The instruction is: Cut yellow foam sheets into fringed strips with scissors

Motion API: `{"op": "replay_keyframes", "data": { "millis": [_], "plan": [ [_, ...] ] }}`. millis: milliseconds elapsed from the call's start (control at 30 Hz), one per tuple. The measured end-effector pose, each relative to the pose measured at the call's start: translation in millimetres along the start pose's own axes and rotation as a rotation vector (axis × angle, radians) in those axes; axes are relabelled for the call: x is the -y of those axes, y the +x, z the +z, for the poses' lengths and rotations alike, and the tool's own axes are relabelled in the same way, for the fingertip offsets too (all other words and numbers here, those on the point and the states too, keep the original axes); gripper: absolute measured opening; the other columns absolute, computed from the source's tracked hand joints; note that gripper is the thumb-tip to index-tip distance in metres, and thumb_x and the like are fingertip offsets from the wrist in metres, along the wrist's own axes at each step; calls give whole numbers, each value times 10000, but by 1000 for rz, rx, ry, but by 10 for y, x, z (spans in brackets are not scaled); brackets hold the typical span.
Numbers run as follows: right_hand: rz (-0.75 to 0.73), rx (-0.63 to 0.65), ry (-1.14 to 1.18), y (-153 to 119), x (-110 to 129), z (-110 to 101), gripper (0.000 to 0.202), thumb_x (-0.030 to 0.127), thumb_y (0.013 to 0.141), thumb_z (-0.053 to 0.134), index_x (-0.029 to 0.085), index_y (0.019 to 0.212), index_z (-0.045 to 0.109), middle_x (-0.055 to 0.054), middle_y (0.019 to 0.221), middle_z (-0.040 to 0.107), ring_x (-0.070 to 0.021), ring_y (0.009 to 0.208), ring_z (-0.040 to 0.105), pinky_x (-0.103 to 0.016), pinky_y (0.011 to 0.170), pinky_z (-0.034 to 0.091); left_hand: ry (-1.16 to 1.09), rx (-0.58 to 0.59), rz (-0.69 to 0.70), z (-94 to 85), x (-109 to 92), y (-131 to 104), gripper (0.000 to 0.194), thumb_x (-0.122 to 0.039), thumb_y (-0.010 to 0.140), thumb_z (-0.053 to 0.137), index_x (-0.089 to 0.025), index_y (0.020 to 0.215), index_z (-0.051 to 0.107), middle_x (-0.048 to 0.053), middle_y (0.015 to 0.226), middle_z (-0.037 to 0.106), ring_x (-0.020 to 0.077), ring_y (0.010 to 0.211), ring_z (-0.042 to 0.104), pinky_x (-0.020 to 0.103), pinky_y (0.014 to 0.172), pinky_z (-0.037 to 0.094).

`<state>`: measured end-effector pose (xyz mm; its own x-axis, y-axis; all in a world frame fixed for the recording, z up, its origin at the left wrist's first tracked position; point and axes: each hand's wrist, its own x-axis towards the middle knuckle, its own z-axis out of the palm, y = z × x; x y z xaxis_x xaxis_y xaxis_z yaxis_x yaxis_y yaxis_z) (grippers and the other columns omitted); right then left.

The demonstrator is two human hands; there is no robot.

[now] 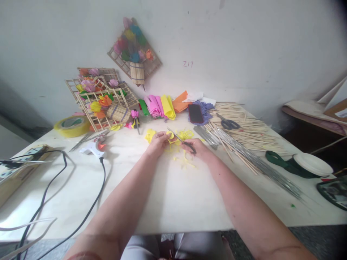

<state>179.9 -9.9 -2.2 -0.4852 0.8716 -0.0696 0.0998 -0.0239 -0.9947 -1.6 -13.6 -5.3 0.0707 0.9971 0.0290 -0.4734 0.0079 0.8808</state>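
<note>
My left hand (159, 143) pinches a small piece of yellow crepe paper (170, 135) above the middle of the table. In my right hand (197, 147) is a pair of scissors (189, 146), its blades pointing up and left beside the yellow piece. Whether the blades touch the paper I cannot tell. Yellow paper scraps (185, 135) lie behind and below the hands. A further heap of yellow pieces (149, 135) sits just left of my left fingers.
Left are a glue gun (93, 147), a tape roll (72, 125), a power strip (23, 162) and trailing cords. Folded crepe paper (155, 105) and a phone (195, 113) lie behind. Bamboo sticks (249, 133), wires (252, 162) and other scissors (230, 123) spread right. Flower-decorated lattice frames (100, 97) lean back left.
</note>
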Motion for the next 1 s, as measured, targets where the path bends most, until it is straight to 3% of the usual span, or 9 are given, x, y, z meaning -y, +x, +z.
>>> {"op": "replay_keyframes", "data": {
  "millis": [267, 600, 700, 833, 1000],
  "plan": [
    [-25, -34, -44, -22, 17, -23, 306, 399, 617, 648, 129, 761, 628, 76, 391, 393, -38, 297, 290, -191, 303, 215, -28, -10, 0, 5, -5, 7, 220, -255, 594, 702, -135, 643, 524, 60, 710, 666, 209, 784, 649, 327, 728, 496],
    [-101, -252, 4, -44, 65, -272, 247, 378, 622, 653, 160, 597, 538, 64, 394, 396, -44, 318, 308, -196, 314, 217, -8, -63, 114, 33, 6, 24, 238, -296, 620, 689, -138, 666, 517, 70, 762, 665, 204, 836, 635, 354, 820, 449],
    [-80, -276, 16, -30, 45, -307, 266, 366, 614, 658, 168, 547, 493, 60, 394, 412, -42, 314, 321, -188, 307, 225, 150, -158, 182, -3, 1, 39, 252, -365, 645, 651, -143, 681, 535, 69, 775, 665, 200, 868, 619, 329, 815, 438],
    [-22, -236, -22, -20, 21, -318, 229, 366, 620, 645, 155, 609, 557, 51, 398, 459, -44, 306, 352, -182, 305, 254, 489, -318, 295, -90, -46, 57, 266, -417, 680, 573, -152, 685, 567, 80, 891, 664, 221, 919, 586, 325, 804, 427],
    [-10, -215, -14, 16, -20, -324, 275, 358, 597, 658, 139, 753, 604, 51, 439, 487, -46, 325, 379, -176, 317, 293, 885, -464, 397, -164, -138, 52, 155, -307, 671, 541, -169, 638, 603, 97, 1137, 586, 252, 1055, 512, 369, 916, 353]
  ]
}}
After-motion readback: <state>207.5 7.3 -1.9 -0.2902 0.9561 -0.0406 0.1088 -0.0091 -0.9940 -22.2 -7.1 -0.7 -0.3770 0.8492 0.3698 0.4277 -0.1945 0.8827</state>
